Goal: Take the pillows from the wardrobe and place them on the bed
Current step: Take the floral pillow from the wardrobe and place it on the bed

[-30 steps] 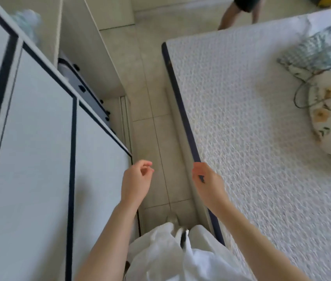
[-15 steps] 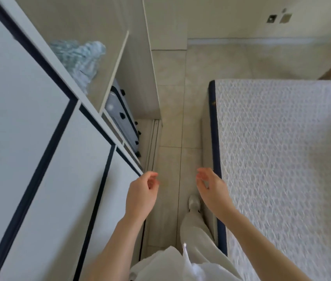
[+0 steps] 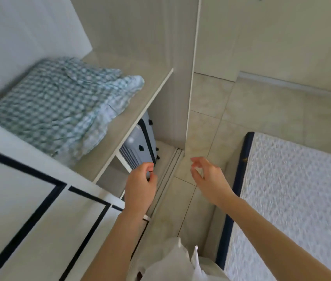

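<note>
On the wardrobe [image 3: 189, 82] shelf at your upper left lies a checked pillow [image 3: 59, 106], untouched. Your left hand [image 3: 140, 187] hangs empty with fingers loosely curled, below the shelf edge, in front of a grey suitcase [image 3: 138, 147]. Your right hand [image 3: 209, 177] is open and empty over the floor [image 3: 261, 118], beside the bed [image 3: 302, 189].

My body, head view: bare arms, white clothing.
My left hand [image 3: 140, 187] and right hand [image 3: 209, 179] wear nothing; forearms unsleeved. White, creased garment [image 3: 172, 264] covers my torso, a thin white tag or cord-end sticking up.
</note>
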`<state>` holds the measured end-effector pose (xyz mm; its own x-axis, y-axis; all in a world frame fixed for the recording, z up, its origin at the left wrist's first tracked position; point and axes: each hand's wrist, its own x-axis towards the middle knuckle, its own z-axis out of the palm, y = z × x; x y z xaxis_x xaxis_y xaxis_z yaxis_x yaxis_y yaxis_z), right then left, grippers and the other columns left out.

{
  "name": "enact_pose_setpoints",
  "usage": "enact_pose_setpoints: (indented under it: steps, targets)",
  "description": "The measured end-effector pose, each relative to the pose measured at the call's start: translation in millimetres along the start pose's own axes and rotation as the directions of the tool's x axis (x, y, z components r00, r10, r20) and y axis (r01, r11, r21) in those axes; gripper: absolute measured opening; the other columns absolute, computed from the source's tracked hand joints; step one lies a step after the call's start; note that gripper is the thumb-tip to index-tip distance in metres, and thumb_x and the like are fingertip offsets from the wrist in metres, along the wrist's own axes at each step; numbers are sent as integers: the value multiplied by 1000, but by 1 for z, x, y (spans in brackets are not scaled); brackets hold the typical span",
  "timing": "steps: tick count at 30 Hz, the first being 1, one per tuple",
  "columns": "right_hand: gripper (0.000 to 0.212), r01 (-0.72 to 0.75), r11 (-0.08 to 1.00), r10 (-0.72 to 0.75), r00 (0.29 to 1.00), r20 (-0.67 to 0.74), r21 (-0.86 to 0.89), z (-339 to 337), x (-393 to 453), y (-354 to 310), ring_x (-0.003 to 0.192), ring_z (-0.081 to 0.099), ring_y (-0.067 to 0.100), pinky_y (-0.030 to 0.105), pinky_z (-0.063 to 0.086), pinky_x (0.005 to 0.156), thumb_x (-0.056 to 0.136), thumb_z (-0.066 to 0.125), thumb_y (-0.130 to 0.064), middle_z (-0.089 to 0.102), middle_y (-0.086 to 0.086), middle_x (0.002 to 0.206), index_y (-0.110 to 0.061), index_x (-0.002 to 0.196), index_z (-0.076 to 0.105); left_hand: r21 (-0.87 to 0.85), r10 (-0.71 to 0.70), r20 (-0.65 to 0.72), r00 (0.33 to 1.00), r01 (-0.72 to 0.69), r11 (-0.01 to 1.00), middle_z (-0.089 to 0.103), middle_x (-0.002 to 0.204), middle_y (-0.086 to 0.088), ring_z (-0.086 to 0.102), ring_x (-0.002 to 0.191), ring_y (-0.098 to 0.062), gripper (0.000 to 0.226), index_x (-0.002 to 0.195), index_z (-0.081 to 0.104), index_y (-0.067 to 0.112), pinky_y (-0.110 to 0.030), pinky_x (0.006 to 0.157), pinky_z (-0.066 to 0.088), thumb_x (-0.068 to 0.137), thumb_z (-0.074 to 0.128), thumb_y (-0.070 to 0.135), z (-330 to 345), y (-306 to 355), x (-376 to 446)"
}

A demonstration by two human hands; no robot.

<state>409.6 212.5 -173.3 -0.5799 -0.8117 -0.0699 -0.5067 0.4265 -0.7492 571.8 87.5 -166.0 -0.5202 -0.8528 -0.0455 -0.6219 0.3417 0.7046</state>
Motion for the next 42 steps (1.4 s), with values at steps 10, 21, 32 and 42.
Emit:
enact_pose_setpoints:
  steps: [10,21,32,42]
  targets:
    - [35,301,950,-287,945,156,-77,-2,154,-42,108,58,24,28,46,91,97,51,-19,62,9,119,-7,130,53,72,-62,-384,921,96,993,50,145,-14,26,146,-30,32,126,61,4,-49,119,23,95,57,9,-8,-1,116]
    - [39,637,758,-545,737,400,-140,37,305,-137,116,49,28,36,41,97,97,50,-21,55,10,129,-11,135,49,142,-141,-610,780,283,949,51,145,-15,26,146,-33,38,132,56,3,-56,119,13,95,52,6,-45,-23,222]
    - [51,890,452,-690,391,609,-60,102,378,-176,138,30,32,38,28,112,94,52,-8,35,16,149,-5,143,37,303,-300,-589,750,549,779,7,165,-9,-3,151,-35,80,155,22,21,-61,118,1,89,66,31,-57,-64,240]
    - [80,969,150,-622,247,743,-196,131,468,-183,146,-7,36,54,1,117,90,58,-26,-1,2,162,-34,152,7,263,-399,-708,583,742,617,21,163,-5,9,150,-34,96,153,27,26,-75,108,6,74,82,22,-50,-66,241]
